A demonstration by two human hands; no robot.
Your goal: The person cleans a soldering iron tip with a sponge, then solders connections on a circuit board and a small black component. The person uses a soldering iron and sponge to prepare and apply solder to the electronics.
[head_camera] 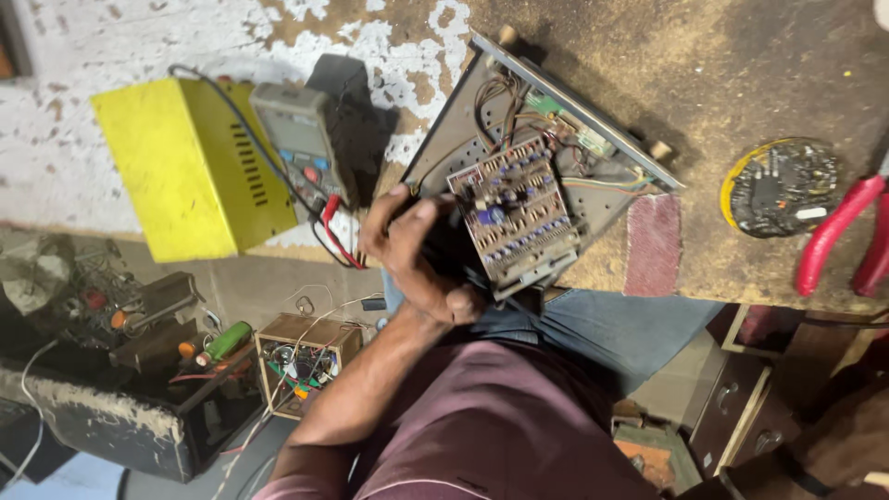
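Note:
My left hand (417, 255) is closed around a dark part at the edge of a brown circuit board (519, 208) crowded with small components. The board stands in an opened grey metal chassis (611, 181) that lies tilted on the worn wooden bench (722, 83), with coloured wires running from it. A blurred brown shape with a dark band at the lower right looks like my right forearm and hand (838, 431). Its fingers cannot be made out. It touches nothing that I can see.
A grey multimeter (298, 137) with red and black leads leans beside a yellow metal box (185, 167). A round circuit board (782, 187), red-handled pliers (847, 231) and a reddish pad (653, 245) lie on the bench. Below it are a wooden parts box (306, 356) and drawers (741, 407).

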